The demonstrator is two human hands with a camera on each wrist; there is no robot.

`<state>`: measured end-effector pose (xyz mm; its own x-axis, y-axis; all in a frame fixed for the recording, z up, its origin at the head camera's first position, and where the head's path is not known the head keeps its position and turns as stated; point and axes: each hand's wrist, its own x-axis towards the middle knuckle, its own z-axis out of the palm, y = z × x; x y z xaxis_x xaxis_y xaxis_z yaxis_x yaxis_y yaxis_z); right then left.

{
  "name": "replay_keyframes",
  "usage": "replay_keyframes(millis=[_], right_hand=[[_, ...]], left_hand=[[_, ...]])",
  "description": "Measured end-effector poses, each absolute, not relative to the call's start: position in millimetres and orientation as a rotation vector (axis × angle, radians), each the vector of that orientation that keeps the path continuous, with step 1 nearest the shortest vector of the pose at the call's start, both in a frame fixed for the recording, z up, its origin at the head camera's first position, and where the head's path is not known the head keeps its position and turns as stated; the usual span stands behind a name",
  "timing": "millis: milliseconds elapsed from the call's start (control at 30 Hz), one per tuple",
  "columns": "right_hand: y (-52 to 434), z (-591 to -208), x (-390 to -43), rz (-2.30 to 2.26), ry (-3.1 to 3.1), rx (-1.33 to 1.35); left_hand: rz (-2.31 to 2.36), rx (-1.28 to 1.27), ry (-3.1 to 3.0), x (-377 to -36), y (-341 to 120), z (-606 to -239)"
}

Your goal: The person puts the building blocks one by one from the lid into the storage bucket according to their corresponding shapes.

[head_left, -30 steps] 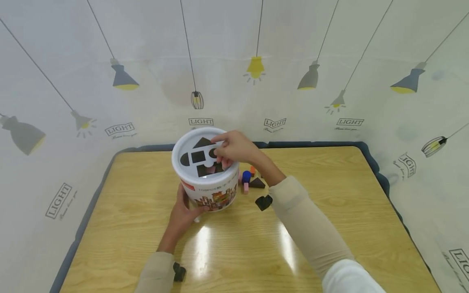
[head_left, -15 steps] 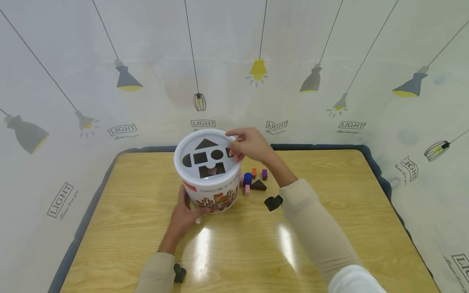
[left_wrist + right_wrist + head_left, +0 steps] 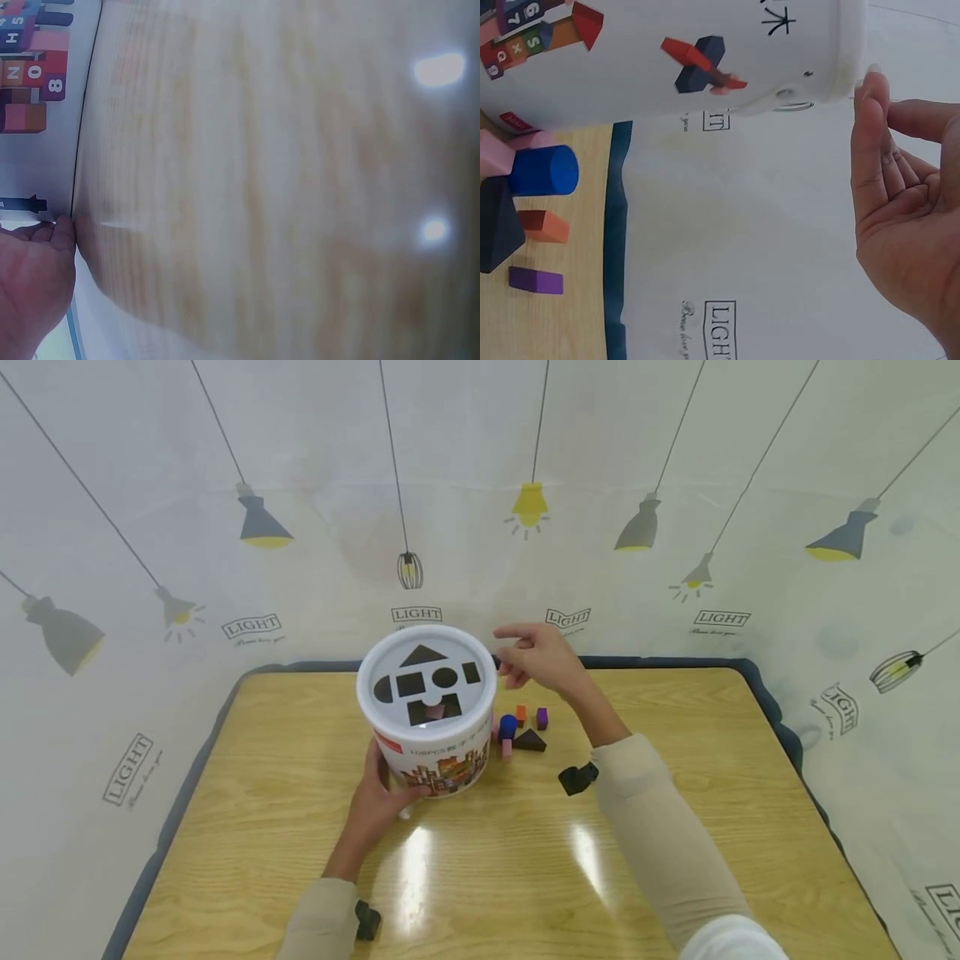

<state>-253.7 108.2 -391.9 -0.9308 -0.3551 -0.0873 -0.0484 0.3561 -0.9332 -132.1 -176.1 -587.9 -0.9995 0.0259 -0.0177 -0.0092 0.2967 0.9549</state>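
A white bucket (image 3: pixel 431 752) with a shape-cutout lid (image 3: pixel 425 681) stands on the wooden table (image 3: pixel 675 735). A pink block (image 3: pixel 433 711) shows in the lid's front hole. My left hand (image 3: pixel 381 793) grips the bucket's lower front wall; its wrist view shows the thumb edge (image 3: pixel 34 274) pressed against the bucket (image 3: pixel 37 112). My right hand (image 3: pixel 538 657) hovers empty just right of the lid rim, fingers relaxed; the bare palm (image 3: pixel 900 217) faces the bucket (image 3: pixel 667 52). Under that hand lie a blue cylinder (image 3: pixel 507 725), an orange block (image 3: pixel 520 714), a purple block (image 3: pixel 542 718) and a dark triangle (image 3: pixel 528 741).
A small pink block (image 3: pixel 506 747) lies beside the cylinder. The same loose blocks appear in the right wrist view: blue cylinder (image 3: pixel 544 171), orange block (image 3: pixel 544 226), purple block (image 3: pixel 536 280). A printed curtain wall (image 3: pixel 675 527) surrounds the table on three sides.
My right hand has let go of the pink block at the lid's front hole and drawn back to the right, off the lid. The left hand and bucket have stayed put.
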Motion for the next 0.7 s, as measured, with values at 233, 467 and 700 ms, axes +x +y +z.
replay_keyframes(millis=[233, 467, 700], right_hand=[[118.9, -405.7, -256.9, -1.6, 2.324, -0.297], [126.3, -418.9, -256.3, -1.612, 2.313, -0.261], [131.7, -430.7, -253.1, -1.599, 2.307, -0.213]], left_hand=[[1.845, 0.03, 2.51, -130.3, -177.1, -585.4], [1.845, 0.016, 2.515, -130.0, -176.0, -587.0], [1.857, 0.015, 2.504, -130.0, -174.9, -584.5]])
